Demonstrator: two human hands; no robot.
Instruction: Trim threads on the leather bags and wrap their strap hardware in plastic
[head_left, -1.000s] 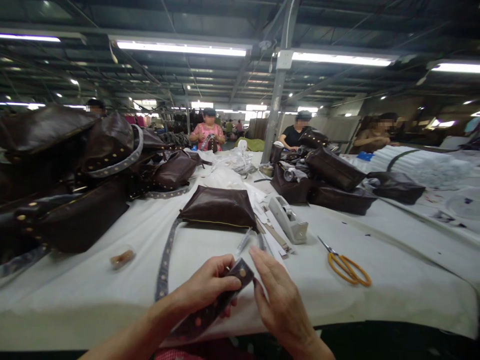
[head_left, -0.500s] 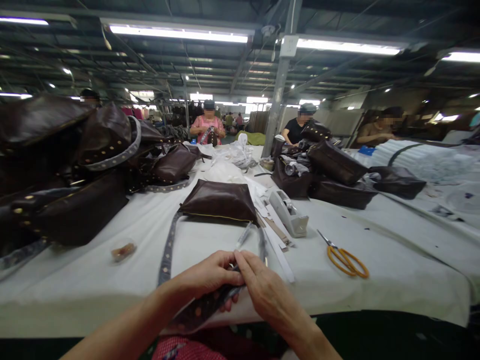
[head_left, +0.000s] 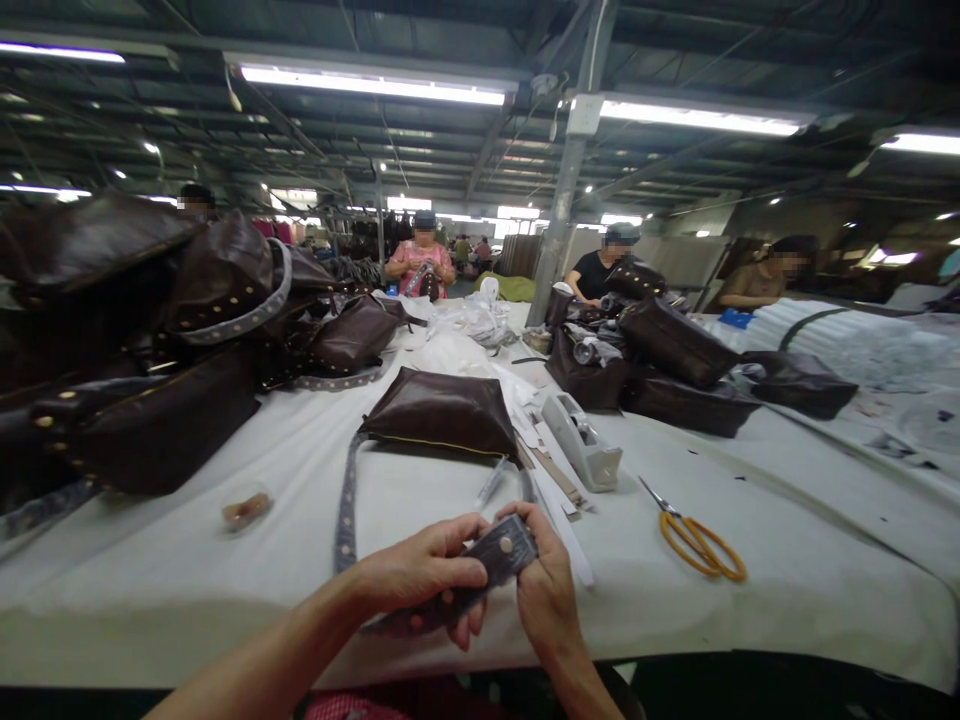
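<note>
A dark brown strap (head_left: 501,552) with metal studs, under clear plastic wrap, lies across both my hands near the table's front edge. My left hand (head_left: 427,568) grips it with the thumb on top and the fingers beneath. At its upper right end, my right hand (head_left: 546,572) has its fingers closed round the strap's edge. Just beyond my hands rests a dark brown leather bag (head_left: 442,408) with a yellow zip. From the bag's left side a plastic-wrapped studded strap (head_left: 346,510) runs down towards me; the lower part is hidden behind my left arm.
Orange-handled scissors (head_left: 697,540) lie at the right, and a grey tape dispenser (head_left: 581,440) stands beside paper strips (head_left: 555,480). A small clear packet (head_left: 246,508) is at the left. Brown bags (head_left: 157,420) are piled left, more bags (head_left: 675,340) right. Several co-workers sit across the table.
My right hand has turned and drawn back from over the strap's end, which now shows with a stud on it. My left hand still grips the strap. The whole view has shifted slightly.
</note>
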